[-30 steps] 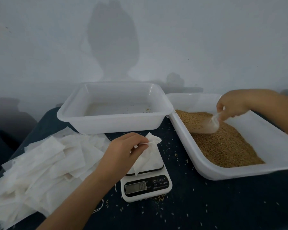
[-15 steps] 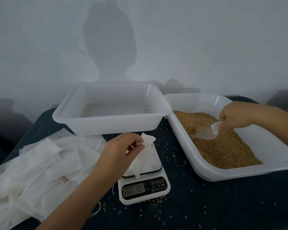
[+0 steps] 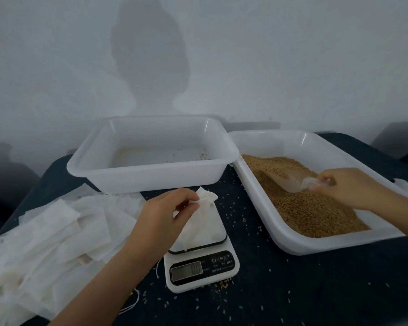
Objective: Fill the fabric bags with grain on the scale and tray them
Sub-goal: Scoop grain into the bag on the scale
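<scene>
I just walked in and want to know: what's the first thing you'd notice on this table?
The heap of brown grain in the white tray on the right, where the right hand digs in a clear scoop. In the middle, the left hand pinches a white fabric bag on the scale.

Between the scale (image 3: 199, 260) and the grain tray (image 3: 292, 243) runs an open strip of dark tablecloth (image 3: 280, 290), scattered only with loose grains, wide enough for a hand to pass. The empty tray (image 3: 149, 177) stands just behind the scale, its near wall closing off the far side. The pile of fabric bags (image 3: 47, 234) crowds the scale's left, and the left hand (image 3: 165, 215) with its pinched bag (image 3: 200, 222) covers the platform. The right hand (image 3: 346, 187) and scoop (image 3: 292, 182) occupy the grain tray's middle. The two trays touch at their corners.
</scene>
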Demonstrator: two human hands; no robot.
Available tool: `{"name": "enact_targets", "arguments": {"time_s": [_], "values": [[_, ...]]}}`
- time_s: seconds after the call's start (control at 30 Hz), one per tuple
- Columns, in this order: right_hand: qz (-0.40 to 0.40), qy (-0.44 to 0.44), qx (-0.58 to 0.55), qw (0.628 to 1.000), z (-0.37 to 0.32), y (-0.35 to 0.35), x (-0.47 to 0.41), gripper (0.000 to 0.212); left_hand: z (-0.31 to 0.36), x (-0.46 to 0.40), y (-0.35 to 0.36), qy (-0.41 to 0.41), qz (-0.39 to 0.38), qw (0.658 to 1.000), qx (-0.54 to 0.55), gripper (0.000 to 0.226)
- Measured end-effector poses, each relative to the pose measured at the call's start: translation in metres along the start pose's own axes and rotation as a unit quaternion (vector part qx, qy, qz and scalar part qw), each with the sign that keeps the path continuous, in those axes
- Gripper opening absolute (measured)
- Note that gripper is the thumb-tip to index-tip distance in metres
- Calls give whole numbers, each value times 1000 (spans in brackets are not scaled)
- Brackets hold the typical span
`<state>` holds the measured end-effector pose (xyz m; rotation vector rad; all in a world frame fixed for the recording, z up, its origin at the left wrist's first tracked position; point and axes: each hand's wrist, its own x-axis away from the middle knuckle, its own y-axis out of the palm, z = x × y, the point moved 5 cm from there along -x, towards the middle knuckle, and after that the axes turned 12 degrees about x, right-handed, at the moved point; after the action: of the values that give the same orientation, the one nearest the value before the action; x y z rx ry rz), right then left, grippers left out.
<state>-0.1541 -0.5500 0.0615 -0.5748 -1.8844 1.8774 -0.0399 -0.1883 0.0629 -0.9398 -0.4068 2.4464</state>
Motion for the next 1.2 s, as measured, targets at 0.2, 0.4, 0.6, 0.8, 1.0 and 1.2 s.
{"name": "enact_targets", "arguments": {"time_s": [0.2, 0.4, 0.6, 0.8, 1.0, 1.2], "values": [[2, -11, -35, 999, 1, 0, 9, 23, 3, -8, 8, 22, -9, 999, -29, 9], [35, -28, -88, 995, -2, 3, 17, 20, 0, -13, 9, 39, -14, 999, -17, 12], [53, -64, -143, 986, -13, -17, 32, 27, -4, -18, 5, 22, -4, 999, -25, 9], [49, -174, -189, 965, -42, -66, 47, 33, -2, -35, -7, 59, -81, 994, -46, 8], [12, -278, -171, 945, -82, -70, 52, 32, -2, -40, -14, 108, -129, 979, -116, 8], [-16, -347, -123, 930, -103, -58, 50, 31, 2, -39, -12, 135, -186, 964, -136, 8]]}}
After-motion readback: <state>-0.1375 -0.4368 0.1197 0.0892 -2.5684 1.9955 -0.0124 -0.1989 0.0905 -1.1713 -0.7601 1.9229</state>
